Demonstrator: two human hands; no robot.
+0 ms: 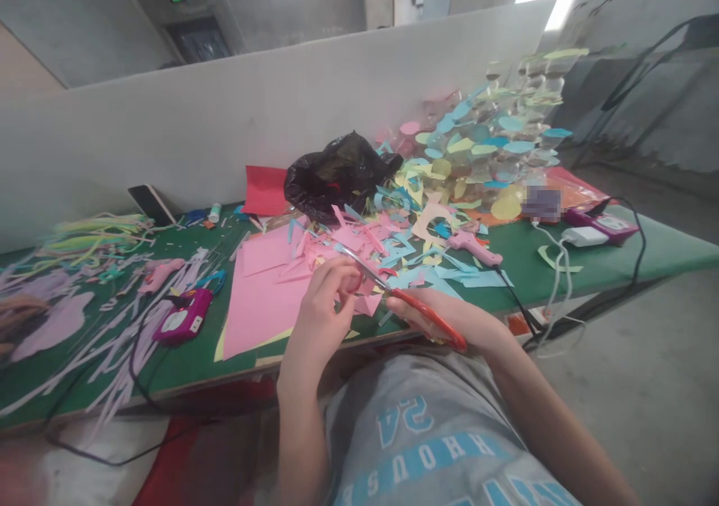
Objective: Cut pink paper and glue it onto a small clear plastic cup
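Note:
My right hand (432,313) is wrapped around the red handles of a pair of scissors (365,268), whose metal blades point up and to the left. Just left of the blades, my left hand (327,304) is closed, its fingertips curled together near the thumb. What it pinches is small and mostly hidden. Beyond both hands lies a heap of pink paper scraps (362,238). Large pink paper sheets (255,304) are stacked on the green table to the left of my left hand.
A black plastic bag (337,173) stands behind the scraps. Pink glue guns (476,247), cables and purple power strips (183,316) lie on both sides. Plastic cups with coloured paper discs (520,124) pile up at the right. Another person's hand (19,315) is at far left.

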